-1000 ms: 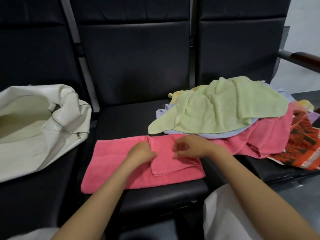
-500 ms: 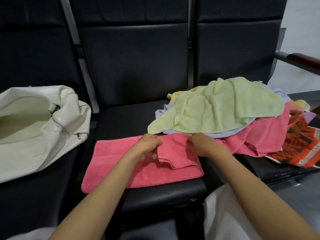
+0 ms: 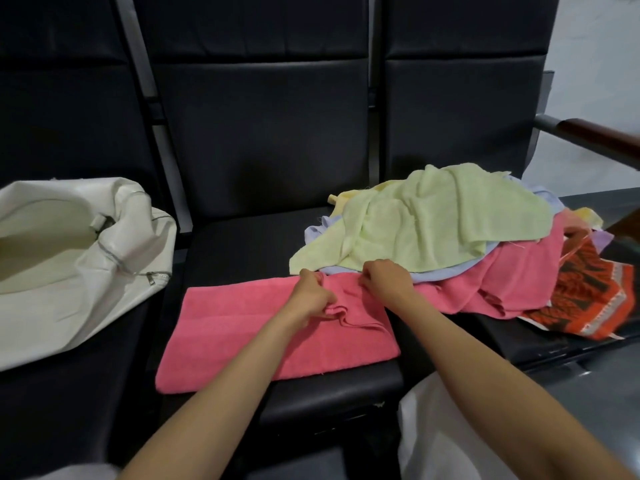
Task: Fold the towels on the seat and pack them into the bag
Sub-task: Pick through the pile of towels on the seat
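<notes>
Lower centre of the frame: pink towel (image 3: 242, 334), folded into a long strip and laid flat along the front of the middle seat (image 3: 242, 244), black and padded. Near the strip's right end, a loose flap turned up and rumpled into a small ridge. On that ridge, left hand (image 3: 310, 301), fingers curled, pinching the raised fold between thumb and fingertips. Just to the right, at the strip's far edge, right hand (image 3: 384, 282), knuckles up, fingers curled down over the cloth and gripping it, fingertips hidden under the hand. Both forearms bare, reaching up from the bottom of the frame.

Directly behind the hands, heap of unfolded towels (image 3: 485, 268), spilling from the middle seat over the seat on the right. On top, light green towel (image 3: 433, 220), draped wide. Beneath it, edges of a pale blue towel (image 3: 374, 270) and a yellow towel (image 3: 349, 199) peeking out. Lower in the heap, second pink towel (image 3: 512, 285), crumpled. At the far right, orange patterned cloth (image 3: 595, 303), lying toward the seat's front edge.

At the left of the frame, white bag (image 3: 114, 271) on the neighbouring seat, apart from the strip, slumped with mouth open, pale lining showing, zip pull at its near corner.

Upper right, brown armrest (image 3: 595, 136) on a grey bracket. Bottom right, white fabric (image 3: 433, 431) beside the right forearm.
</notes>
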A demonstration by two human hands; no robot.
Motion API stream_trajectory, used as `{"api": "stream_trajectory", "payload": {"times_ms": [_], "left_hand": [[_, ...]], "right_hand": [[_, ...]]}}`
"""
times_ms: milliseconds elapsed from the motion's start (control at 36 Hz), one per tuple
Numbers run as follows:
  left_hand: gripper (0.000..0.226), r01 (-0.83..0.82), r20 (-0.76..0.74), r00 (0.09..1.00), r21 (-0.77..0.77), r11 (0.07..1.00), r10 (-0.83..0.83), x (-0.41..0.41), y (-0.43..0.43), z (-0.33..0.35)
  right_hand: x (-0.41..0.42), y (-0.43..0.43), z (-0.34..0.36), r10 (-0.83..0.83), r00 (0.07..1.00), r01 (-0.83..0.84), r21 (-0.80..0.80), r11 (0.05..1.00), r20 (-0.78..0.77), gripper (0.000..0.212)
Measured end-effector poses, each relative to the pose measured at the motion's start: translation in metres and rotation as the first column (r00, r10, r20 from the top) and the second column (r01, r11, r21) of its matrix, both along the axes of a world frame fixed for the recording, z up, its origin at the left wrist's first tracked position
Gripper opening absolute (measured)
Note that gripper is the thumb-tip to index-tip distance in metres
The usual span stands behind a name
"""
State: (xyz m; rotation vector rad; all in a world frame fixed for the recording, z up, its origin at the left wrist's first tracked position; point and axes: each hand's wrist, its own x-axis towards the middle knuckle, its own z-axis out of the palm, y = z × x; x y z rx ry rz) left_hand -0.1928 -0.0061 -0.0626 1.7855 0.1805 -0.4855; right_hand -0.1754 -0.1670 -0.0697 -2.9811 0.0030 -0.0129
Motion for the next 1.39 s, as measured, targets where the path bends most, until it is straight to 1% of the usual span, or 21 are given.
{"api": "stream_trajectory", "payload": {"times_ms": [83,139,222,278,306,389,472,500,556,639,667,694,750,778,889,972,1028,1083,1194,1278,1389], "left_hand": [[0.043,0.036,0.047,0.998,0.098,0.995,-0.041,-0.001,0.002,-0.004],[0.043,0.038,0.043,0.998,0.074,0.997,-0.041,0.000,0.003,-0.005],[0.029,-0.021,0.018,1.000,-0.061,0.998,0.022,0.005,0.001,-0.001],[0.011,-0.038,-0.005,0.999,-0.209,0.977,0.038,0.007,-0.004,0.004],[0.006,-0.039,-0.026,0.999,-0.294,0.955,0.033,0.007,-0.007,0.007],[0.023,-0.029,-0.088,0.996,-0.420,0.907,-0.010,0.004,-0.014,0.015],[0.021,-0.042,-0.118,0.993,-0.504,0.863,-0.020,0.002,-0.011,0.017],[0.021,-0.023,-0.103,0.994,-0.487,0.873,-0.032,0.001,-0.007,0.017],[0.015,0.023,-0.049,0.998,-0.381,0.924,-0.045,-0.002,0.004,0.016],[0.009,0.052,0.044,0.998,-0.197,0.979,-0.044,-0.008,0.034,0.006],[0.010,0.065,0.090,0.994,-0.098,0.993,-0.057,-0.008,0.048,0.001],[0.012,0.077,0.142,0.986,0.056,0.995,-0.085,-0.007,0.065,-0.005],[0.020,0.063,0.239,0.956,0.397,0.916,-0.169,-0.007,0.100,-0.011],[0.023,0.032,0.268,0.944,0.504,0.863,-0.192,-0.008,0.118,-0.013],[0.032,-0.129,0.308,0.935,0.759,0.638,-0.178,-0.015,0.179,-0.016],[0.035,-0.132,0.242,0.961,0.824,0.551,-0.133,-0.014,0.204,-0.015],[0.040,-0.081,0.148,0.985,0.848,0.524,-0.088,-0.012,0.210,-0.013],[0.040,-0.020,0.048,0.998,0.852,0.523,-0.042,-0.012,0.213,-0.010],[0.037,0.035,-0.037,0.999,0.805,0.593,-0.008,-0.011,0.217,-0.011],[0.023,0.007,-0.023,1.000,0.739,0.673,0.014,-0.014,0.215,-0.010],[0.015,-0.051,0.035,0.999,0.654,0.754,0.037,-0.017,0.212,-0.006]], "right_hand": [[0.003,-0.002,0.003,-0.015,0.998,0.015,-0.011,1.000,0.065,0.025],[0.005,-0.005,0.006,-0.044,0.992,0.042,0.023,0.999,0.121,0.027],[0.005,-0.008,0.006,-0.091,0.990,0.085,0.066,0.994,0.108,0.033],[0.005,-0.011,0.005,-0.121,0.987,0.112,0.081,0.990,0.108,0.031],[0.006,-0.012,0.006,-0.135,0.984,0.124,0.101,0.987,0.120,0.029],[0.007,-0.017,0.010,-0.176,0.972,0.147,0.186,0.972,0.154,0.030],[0.006,-0.022,0.014,-0.194,0.965,0.147,0.247,0.958,0.178,0.031],[0.005,-0.022,0.015,-0.191,0.963,0.137,0.263,0.955,0.192,0.031],[0.003,-0.022,0.017,-0.166,0.959,0.092,0.300,0.950,0.230,0.030],[-0.003,-0.017,0.021,-0.008,0.966,-0.079,0.324,0.943,0.258,0.027],[-0.006,-0.014,0.022,0.076,0.968,-0.149,0.310,0.939,0.238,0.026],[-0.009,-0.011,0.021,0.161,0.966,-0.214,0.283,0.935,0.200,0.026],[-0.014,-0.002,0.019,0.311,0.947,-0.322,0.210,0.923,0.086,0.027],[-0.017,0.003,0.017,0.362,0.932,-0.361,0.181,0.915,0.029,0.027],[-0.024,0.022,0.009,0.487,0.866,-0.474,0.125,0.872,-0.110,0.028],[-0.026,0.033,0.007,0.503,0.838,-0.493,0.102,0.864,-0.213,0.040],[-0.026,0.039,0.008,0.496,0.831,-0.489,0.093,0.867,-0.252,0.048],[-0.026,0.043,0.010,0.484,0.831,-0.480,0.088,0.873,-0.274,0.054],[-0.024,0.049,0.012,0.455,0.821,-0.459,0.075,0.885,-0.345,0.072],[-0.023,0.050,0.013,0.434,0.808,-0.447,0.065,0.892,-0.399,0.083],[-0.026,0.051,0.016,0.414,0.802,-0.433,0.059,0.900,-0.431,0.090]]}}
